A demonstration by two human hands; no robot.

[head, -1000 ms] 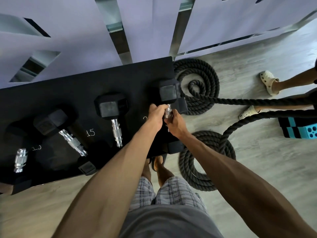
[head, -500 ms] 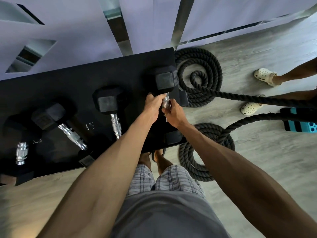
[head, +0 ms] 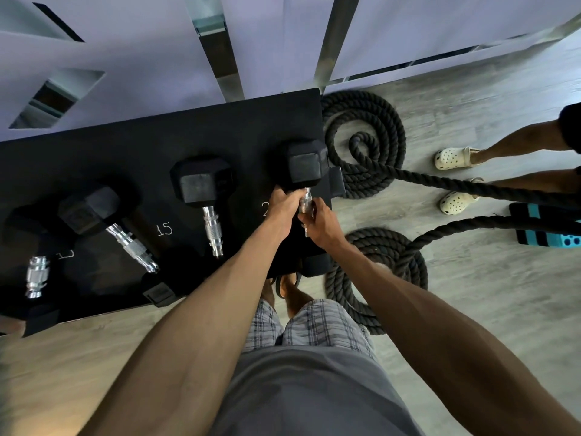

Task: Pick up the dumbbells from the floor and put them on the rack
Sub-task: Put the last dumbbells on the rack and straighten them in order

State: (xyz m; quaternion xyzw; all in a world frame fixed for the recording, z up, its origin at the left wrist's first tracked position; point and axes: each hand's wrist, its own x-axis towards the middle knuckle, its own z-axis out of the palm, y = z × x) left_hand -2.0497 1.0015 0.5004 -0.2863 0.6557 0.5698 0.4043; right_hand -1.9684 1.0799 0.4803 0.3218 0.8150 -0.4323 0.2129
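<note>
A black hex dumbbell (head: 306,165) with a chrome handle lies at the right end of the black rack (head: 141,152). My left hand (head: 284,207) and my right hand (head: 320,220) both grip its handle, left above, right just below. Its near head is hidden under my hands. Further left on the rack lie a second dumbbell (head: 201,184), a third dumbbell (head: 94,212) beside the chalked number 15, and a fourth dumbbell (head: 37,275) of which mainly the chrome handle shows.
Thick black battle ropes (head: 364,146) lie coiled on the wooden floor right of the rack, with a second rope coil (head: 380,265) nearer me. Another person's feet in white clogs (head: 452,158) stand at the right. A teal and black block (head: 547,228) lies by them.
Both hands keep their grip on the right dumbbell's handle. The dumbbell stays at the rack's right end; only the view has shifted slightly.
</note>
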